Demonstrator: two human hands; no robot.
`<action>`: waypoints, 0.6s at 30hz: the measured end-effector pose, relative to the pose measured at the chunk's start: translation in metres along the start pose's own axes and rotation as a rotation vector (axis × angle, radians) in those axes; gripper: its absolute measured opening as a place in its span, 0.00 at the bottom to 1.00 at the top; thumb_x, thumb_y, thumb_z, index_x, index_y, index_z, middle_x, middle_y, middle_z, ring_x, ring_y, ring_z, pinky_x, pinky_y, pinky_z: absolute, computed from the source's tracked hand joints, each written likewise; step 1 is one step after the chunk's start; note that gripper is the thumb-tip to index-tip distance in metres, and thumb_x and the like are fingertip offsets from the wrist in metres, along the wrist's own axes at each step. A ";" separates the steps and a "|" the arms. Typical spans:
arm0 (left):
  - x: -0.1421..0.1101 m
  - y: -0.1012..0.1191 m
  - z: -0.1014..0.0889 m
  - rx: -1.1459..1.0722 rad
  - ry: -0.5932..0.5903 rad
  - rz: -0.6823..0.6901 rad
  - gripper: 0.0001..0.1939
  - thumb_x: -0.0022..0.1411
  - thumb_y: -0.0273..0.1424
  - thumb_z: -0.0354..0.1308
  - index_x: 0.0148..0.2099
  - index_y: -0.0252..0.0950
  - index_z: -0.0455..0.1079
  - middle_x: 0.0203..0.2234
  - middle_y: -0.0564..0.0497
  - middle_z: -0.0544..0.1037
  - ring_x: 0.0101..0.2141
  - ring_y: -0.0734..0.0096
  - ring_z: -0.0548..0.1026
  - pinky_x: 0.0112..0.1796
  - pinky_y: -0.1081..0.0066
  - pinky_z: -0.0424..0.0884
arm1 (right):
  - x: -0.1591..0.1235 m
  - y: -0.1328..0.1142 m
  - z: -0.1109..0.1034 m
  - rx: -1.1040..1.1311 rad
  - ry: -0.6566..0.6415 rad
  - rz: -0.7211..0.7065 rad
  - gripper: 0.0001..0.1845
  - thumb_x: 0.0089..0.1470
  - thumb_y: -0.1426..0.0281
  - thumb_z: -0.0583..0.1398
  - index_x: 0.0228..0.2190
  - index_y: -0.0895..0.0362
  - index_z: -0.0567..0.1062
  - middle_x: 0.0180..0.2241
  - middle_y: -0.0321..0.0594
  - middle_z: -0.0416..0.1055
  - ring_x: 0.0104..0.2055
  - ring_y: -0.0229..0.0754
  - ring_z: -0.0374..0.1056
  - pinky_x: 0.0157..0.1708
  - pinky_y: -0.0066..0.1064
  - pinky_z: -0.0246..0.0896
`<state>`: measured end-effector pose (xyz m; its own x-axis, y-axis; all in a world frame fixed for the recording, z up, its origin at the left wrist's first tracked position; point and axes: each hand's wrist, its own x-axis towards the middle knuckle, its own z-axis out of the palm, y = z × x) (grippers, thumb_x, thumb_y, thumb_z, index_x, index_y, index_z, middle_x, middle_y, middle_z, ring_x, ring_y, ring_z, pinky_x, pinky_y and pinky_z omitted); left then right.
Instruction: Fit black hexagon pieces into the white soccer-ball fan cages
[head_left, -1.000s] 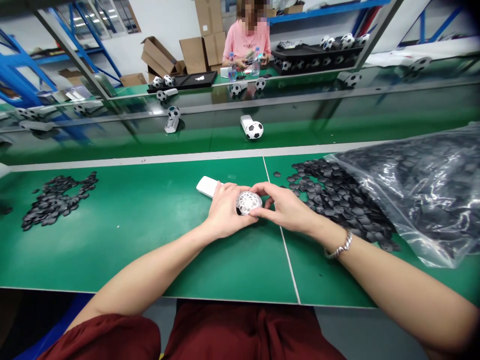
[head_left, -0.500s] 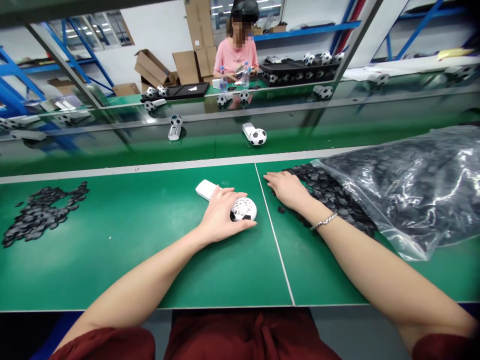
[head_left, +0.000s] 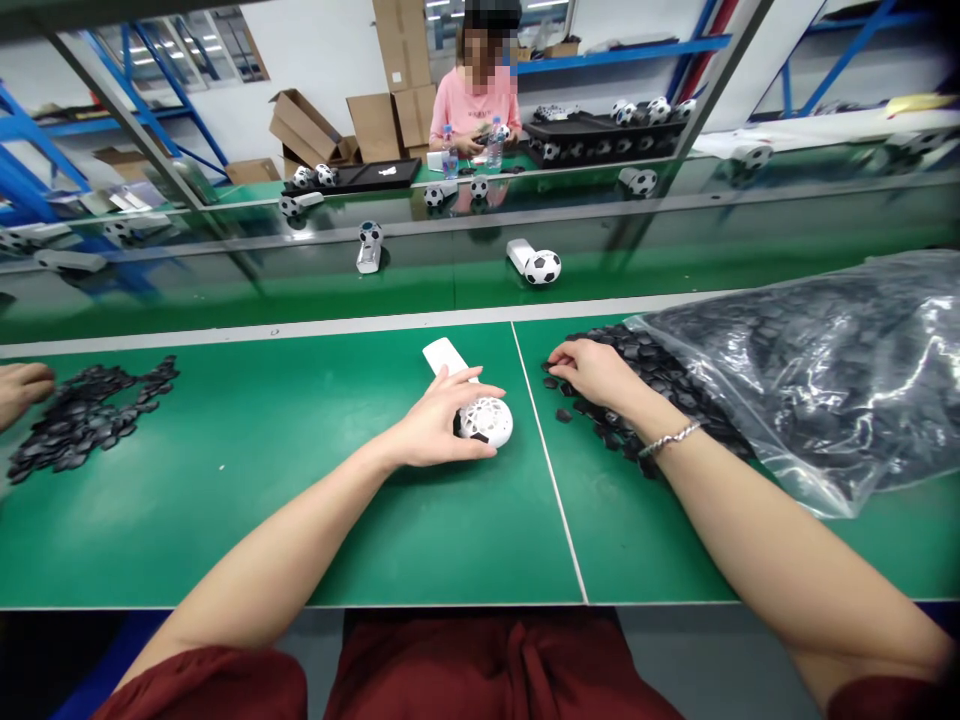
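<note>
My left hand [head_left: 427, 425] is wrapped round the ball-shaped head of a white football-shaped handheld device [head_left: 487, 420]. Its head has an openwork top with a few black patches, and its white handle points away from me, partly behind my fingers. At the left edge of the loose pile of black plastic pieces [head_left: 660, 370], my right hand [head_left: 574, 365] is closed in a pinch. A dark piece shows at its fingertips, and several separate pieces lie just below them. The device rests on or just above the green table [head_left: 300, 530]; my fingers hide which.
A clear plastic bag [head_left: 840, 370] of black pieces lies at right. Another pile [head_left: 82, 415] sits at left, with another person's hand [head_left: 22, 390] beside it. Beyond the table's white edge, a green conveyor [head_left: 442, 285] carries football devices. A person in pink [head_left: 476, 105] sits opposite.
My right fingers have gone from spread flat to pinched at the pile's edge. The device's handle has turned to point farther away from me. Another person's hand has appeared at left; conveyor devices have shifted.
</note>
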<state>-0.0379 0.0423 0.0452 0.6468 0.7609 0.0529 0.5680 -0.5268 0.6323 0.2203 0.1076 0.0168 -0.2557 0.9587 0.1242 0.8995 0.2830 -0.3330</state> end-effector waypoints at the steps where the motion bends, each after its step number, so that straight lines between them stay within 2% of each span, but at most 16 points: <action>1: 0.000 0.000 0.001 0.012 0.003 0.001 0.32 0.49 0.39 0.63 0.56 0.42 0.61 0.57 0.46 0.63 0.63 0.57 0.46 0.60 0.50 0.32 | 0.000 0.000 0.000 0.004 0.001 -0.002 0.05 0.52 0.74 0.60 0.33 0.58 0.76 0.33 0.42 0.70 0.31 0.41 0.68 0.35 0.30 0.64; 4: 0.000 0.000 0.006 0.049 0.048 -0.003 0.34 0.48 0.42 0.63 0.57 0.40 0.60 0.57 0.45 0.63 0.63 0.55 0.45 0.60 0.49 0.34 | -0.002 0.000 0.001 0.013 0.010 -0.015 0.06 0.53 0.71 0.60 0.35 0.58 0.75 0.38 0.45 0.68 0.34 0.42 0.67 0.38 0.33 0.63; 9: 0.000 0.000 0.010 0.078 0.060 0.002 0.34 0.49 0.44 0.62 0.57 0.41 0.59 0.57 0.44 0.63 0.63 0.55 0.44 0.60 0.48 0.35 | 0.000 0.000 0.007 0.052 0.047 -0.017 0.06 0.54 0.69 0.59 0.34 0.57 0.74 0.35 0.43 0.66 0.37 0.45 0.66 0.39 0.35 0.62; 12: -0.003 0.004 0.015 0.097 0.069 -0.037 0.36 0.52 0.44 0.60 0.60 0.42 0.54 0.60 0.45 0.57 0.63 0.54 0.41 0.60 0.47 0.35 | 0.003 0.000 0.009 0.104 0.065 -0.009 0.03 0.50 0.71 0.60 0.31 0.57 0.73 0.32 0.41 0.66 0.35 0.43 0.66 0.37 0.34 0.62; 15: -0.007 0.011 0.022 0.090 0.155 -0.170 0.36 0.52 0.45 0.59 0.61 0.43 0.54 0.63 0.43 0.47 0.63 0.50 0.39 0.58 0.46 0.44 | 0.002 -0.005 0.006 0.187 0.065 -0.021 0.02 0.47 0.73 0.61 0.27 0.57 0.71 0.28 0.38 0.68 0.30 0.41 0.66 0.33 0.32 0.62; 18: -0.007 0.014 0.022 0.037 0.174 -0.185 0.35 0.51 0.43 0.61 0.59 0.40 0.58 0.59 0.41 0.55 0.63 0.51 0.42 0.58 0.50 0.48 | -0.005 -0.015 0.000 0.283 0.046 -0.065 0.01 0.49 0.71 0.59 0.28 0.56 0.71 0.25 0.35 0.69 0.28 0.39 0.66 0.31 0.31 0.62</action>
<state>-0.0231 0.0207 0.0367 0.4342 0.8978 0.0734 0.6889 -0.3835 0.6151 0.2077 0.0988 0.0210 -0.2872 0.9381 0.1935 0.7458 0.3458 -0.5694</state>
